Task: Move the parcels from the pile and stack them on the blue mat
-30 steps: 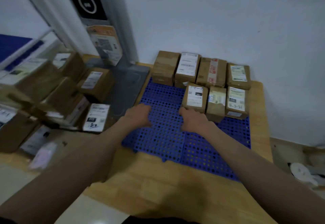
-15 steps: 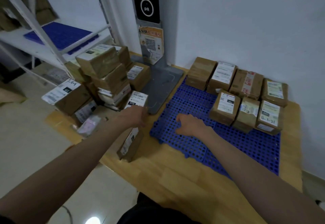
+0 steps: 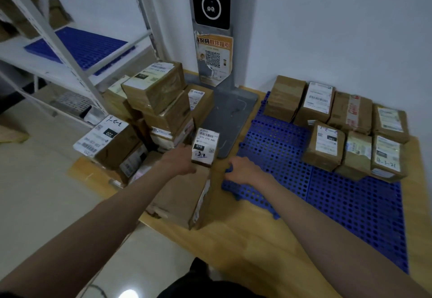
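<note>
A small brown parcel with a white "070" label [image 3: 205, 147] stands on a larger flat brown parcel [image 3: 181, 200] at the wooden platform's left edge. My left hand [image 3: 178, 160] holds the small parcel's left side, its fingertips hidden behind it. My right hand [image 3: 243, 169] hovers loosely curled and holding nothing, just right of that parcel, over the left edge of the blue mat [image 3: 350, 204]. The pile of parcels [image 3: 154, 101] rises behind my left hand. Several parcels [image 3: 327, 115] stand in two rows at the mat's far side.
A grey kiosk stand [image 3: 230, 115] with a screen and an orange notice rises between pile and mat. A white metal shelf rack [image 3: 58, 47] with a blue mat on it stands at the left. The wooden platform [image 3: 245, 239] carries everything; a pale floor lies to its left.
My view swung left from the mat to the pile. My left hand left the mat and reached the small labelled parcel; my right hand followed to the mat's left edge.
</note>
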`<state>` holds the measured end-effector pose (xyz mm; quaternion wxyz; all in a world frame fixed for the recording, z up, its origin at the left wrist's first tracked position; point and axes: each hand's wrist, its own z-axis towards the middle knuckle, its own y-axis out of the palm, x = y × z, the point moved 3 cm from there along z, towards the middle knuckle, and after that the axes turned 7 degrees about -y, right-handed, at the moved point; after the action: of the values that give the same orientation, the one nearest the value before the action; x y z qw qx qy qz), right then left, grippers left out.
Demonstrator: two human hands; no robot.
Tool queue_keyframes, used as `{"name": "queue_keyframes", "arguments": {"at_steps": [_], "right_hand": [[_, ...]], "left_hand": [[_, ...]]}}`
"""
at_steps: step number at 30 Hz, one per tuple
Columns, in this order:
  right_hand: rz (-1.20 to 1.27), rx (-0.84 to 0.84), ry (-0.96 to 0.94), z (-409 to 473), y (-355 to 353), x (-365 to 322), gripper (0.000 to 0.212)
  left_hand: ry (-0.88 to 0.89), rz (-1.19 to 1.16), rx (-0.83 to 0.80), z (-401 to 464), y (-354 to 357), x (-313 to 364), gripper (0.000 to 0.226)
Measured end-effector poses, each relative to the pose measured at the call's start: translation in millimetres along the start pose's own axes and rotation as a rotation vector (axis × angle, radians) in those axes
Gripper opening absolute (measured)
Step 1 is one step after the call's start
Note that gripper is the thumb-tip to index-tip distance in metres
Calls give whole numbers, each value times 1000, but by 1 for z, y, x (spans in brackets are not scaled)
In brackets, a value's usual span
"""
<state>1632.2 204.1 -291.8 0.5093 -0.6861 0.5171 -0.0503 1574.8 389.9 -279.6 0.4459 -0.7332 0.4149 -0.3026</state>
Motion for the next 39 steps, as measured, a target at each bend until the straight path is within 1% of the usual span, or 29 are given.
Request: {"name": "queue_keyframes", "arguments": {"at_steps": [3,6,9,11,14,19,21,23,27,31,36,39], "right_hand": [[46,12,46,22,6,-12,44],[103,46,95,41,9,-18,46],[170,71,151,58,11,-21,42],[227,89,170,66,12,-22,43],[276,86,164,75,13,-26,45],[311,84,144,85,14,-34,43],[316,106,118,86,12,-37,41],[342,144,116,86,12,-37,38],[437,219,159,84,9,-32,46],[496,290,167,76,-1,-24,48],[555,356,214,55,-7,1,55],[583,385,270,40,-6,26,52]], "left_hand": [[71,1,-26,21,-3,-3,43],[110,8,-45,39,-4,-2,44],[103,9,-63,55,-1,0,56],[91,6,-87,60,3,0,64],[91,-10,-124,67,9,1,74],[66,-84,-135,76,9,2,95],[75,-92,-144,78,9,2,99],[91,-107,-149,80,8,2,97],[106,-125,-99,84,2,5,84],[131,-106,-57,86,-3,15,76],[211,-103,-54,85,-4,48,75],[241,-126,-70,83,1,74,74]]}}
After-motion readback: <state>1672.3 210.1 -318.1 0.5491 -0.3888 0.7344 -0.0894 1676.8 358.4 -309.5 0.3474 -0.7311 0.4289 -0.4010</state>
